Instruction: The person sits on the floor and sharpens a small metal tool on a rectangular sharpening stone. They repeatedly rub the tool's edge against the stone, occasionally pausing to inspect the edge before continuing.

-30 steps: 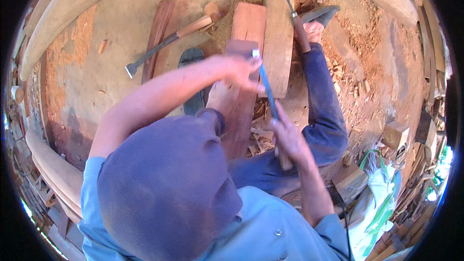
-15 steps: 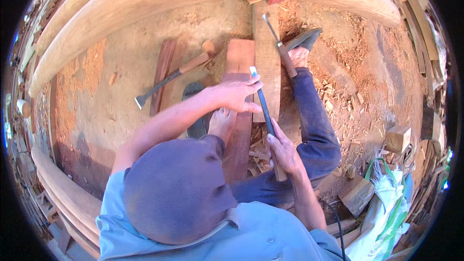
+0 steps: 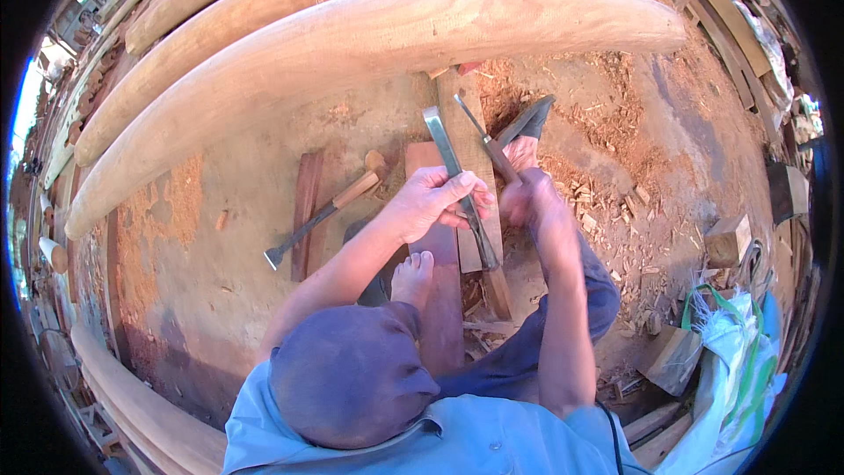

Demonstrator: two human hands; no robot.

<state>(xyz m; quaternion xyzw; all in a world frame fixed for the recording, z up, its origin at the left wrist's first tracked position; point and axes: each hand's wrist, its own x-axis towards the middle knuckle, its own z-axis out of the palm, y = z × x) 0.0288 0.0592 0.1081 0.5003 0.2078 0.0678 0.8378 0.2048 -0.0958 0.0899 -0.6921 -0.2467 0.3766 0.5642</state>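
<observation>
The left hand (image 3: 431,201) pinched the broad chisel (image 3: 447,152) at its shank, edge outward, over the pale board (image 3: 475,158); good practice called for keeping that hand behind the edge. I could not tell whether the blurred right hand (image 3: 527,197) gripped anything.

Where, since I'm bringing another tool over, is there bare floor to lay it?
The floor looks mostly bare between the left forearm and the lower-left beam, and between the dark red board and the nearest long beam. It's crowded around the left hand: chisel, reddish plank, bare foot.
</observation>
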